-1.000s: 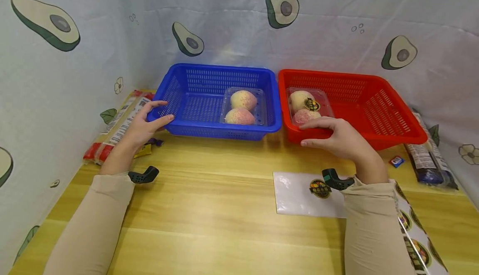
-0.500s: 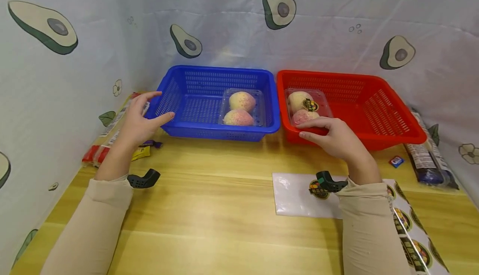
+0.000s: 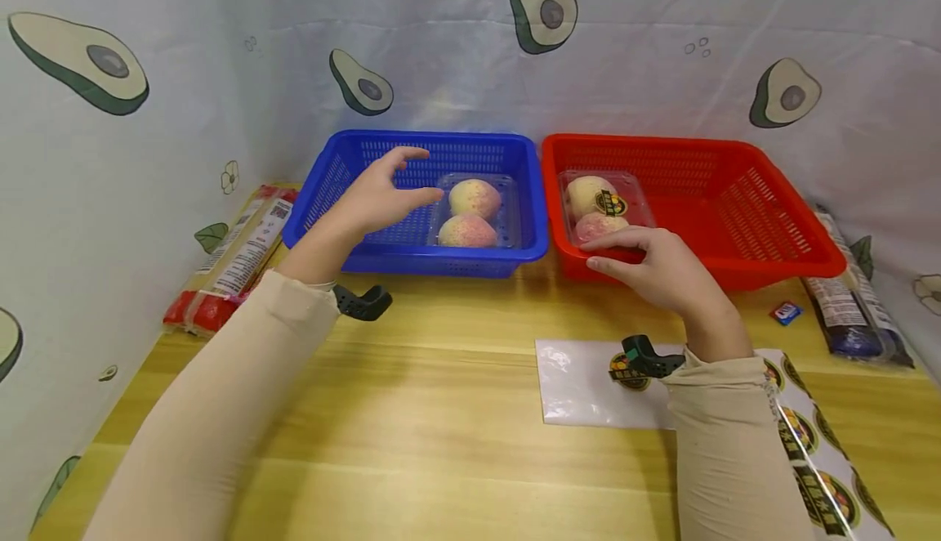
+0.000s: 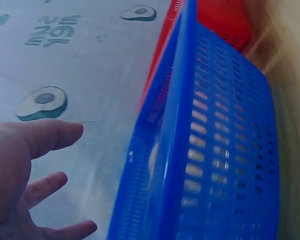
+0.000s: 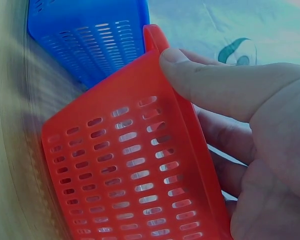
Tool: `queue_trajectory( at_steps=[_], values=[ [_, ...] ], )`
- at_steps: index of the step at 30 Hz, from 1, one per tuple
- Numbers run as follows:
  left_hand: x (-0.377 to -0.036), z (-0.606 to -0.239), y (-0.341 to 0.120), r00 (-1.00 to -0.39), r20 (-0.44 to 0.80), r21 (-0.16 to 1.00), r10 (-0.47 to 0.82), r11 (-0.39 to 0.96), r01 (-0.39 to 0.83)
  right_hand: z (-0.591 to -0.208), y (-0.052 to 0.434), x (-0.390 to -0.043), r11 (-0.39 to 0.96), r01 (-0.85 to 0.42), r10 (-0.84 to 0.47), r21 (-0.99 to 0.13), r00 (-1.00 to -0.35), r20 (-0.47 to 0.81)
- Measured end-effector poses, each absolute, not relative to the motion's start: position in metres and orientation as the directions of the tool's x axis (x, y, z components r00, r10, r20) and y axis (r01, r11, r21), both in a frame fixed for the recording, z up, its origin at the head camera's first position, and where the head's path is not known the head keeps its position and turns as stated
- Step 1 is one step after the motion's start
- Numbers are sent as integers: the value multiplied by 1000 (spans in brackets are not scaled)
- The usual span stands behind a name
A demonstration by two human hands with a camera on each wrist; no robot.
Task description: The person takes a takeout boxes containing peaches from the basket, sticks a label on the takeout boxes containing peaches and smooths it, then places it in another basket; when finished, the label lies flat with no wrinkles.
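Note:
My left hand (image 3: pixel 378 198) hangs in the air over the left part of the blue plastic basket (image 3: pixel 441 259), thumb and fingers spread apart with nothing between them. A clear plastic box (image 3: pixel 512 222) holding two pink-and-cream peaches (image 3: pixel 474 198) lies in that basket's right side. My right hand (image 3: pixel 657 275) grips the front rim of the red basket (image 3: pixel 742 222). In the right wrist view the thumb (image 5: pixel 210 82) lies on the outside of the rim and the other fingers are behind it. Inside the red basket, at left, sits another clear box of peaches (image 3: pixel 588 196) with a black-and-gold label (image 3: pixel 611 203).
A white bag (image 3: pixel 588 382) with a logo lies before the red basket, a logo-printed wrap (image 3: pixel 823 459) beside the right sleeve. Long red-ended packets (image 3: pixel 243 255) lie at left, a dark-ended packet (image 3: pixel 856 312) and small blue-red sachet (image 3: pixel 786 312) at right. A curtain hangs behind.
My left hand has left the blue basket's left rim and moved right and up, over the basket. The right hand stays at the red basket's front rim.

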State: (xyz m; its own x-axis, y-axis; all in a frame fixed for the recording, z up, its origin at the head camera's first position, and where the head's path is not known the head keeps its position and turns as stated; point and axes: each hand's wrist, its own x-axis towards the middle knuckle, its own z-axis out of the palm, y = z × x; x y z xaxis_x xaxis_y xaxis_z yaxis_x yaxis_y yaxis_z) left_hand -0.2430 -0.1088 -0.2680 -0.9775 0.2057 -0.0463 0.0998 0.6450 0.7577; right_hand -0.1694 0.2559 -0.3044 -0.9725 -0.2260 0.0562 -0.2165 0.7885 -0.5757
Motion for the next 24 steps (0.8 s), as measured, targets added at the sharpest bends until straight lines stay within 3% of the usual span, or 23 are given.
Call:
queue_trajectory(
  at_steps=[7,14,19,24],
  values=[
    [-274,-271,-74,-919,-306,777,248,623,-90,-306,257,-172,778,-245,-251,-578,-965,71],
    [-293,-274,-70,-837,-497,734,227,624,-267,-304,259,-172,779,-233,-248,-582,-967,56],
    [-299,-281,-73,-777,-584,718,236,596,-359,-304,262,-174,777,-254,-256,-576,-963,79],
    [-300,-291,-76,-734,-608,720,302,600,-349,-306,262,-175,773,-269,-267,-575,-959,90]
  ],
)
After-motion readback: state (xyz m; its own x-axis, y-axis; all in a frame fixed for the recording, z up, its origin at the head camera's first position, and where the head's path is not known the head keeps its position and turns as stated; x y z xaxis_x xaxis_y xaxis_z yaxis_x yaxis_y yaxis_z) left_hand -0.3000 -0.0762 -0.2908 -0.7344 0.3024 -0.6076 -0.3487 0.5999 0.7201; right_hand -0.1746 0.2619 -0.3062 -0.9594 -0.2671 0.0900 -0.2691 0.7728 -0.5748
